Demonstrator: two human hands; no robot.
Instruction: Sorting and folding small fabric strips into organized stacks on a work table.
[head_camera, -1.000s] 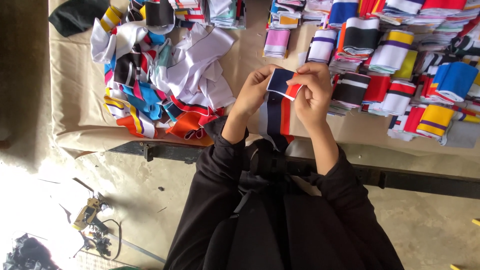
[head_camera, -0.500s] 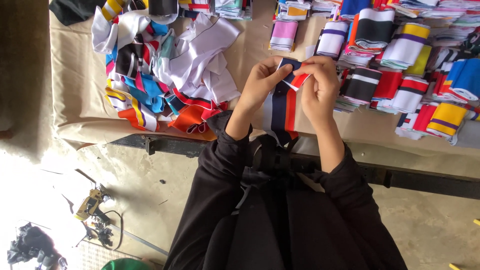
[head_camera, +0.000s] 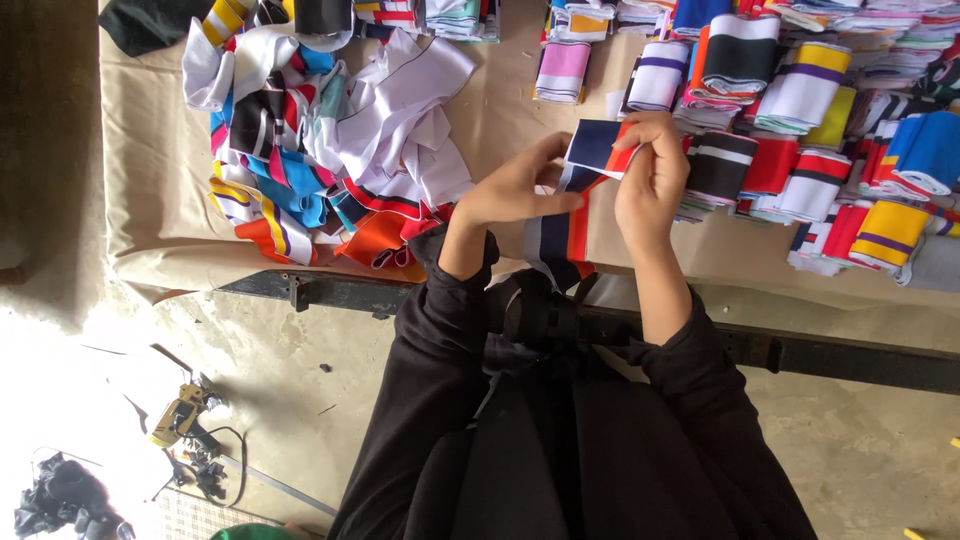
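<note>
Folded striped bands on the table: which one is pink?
The pink band with white stripes, lying alone near the top centre, left of the white-and-purple one. The others are red, blue, yellow or black.

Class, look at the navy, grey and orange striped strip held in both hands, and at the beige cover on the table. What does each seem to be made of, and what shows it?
The navy, grey and orange striped strip looks like soft knitted fabric, matte: it folds and hangs limp between the left hand and right hand. The beige table cover seems woven cloth, matte, creasing and draping over the edge; its exact fibre cannot be told.
</note>
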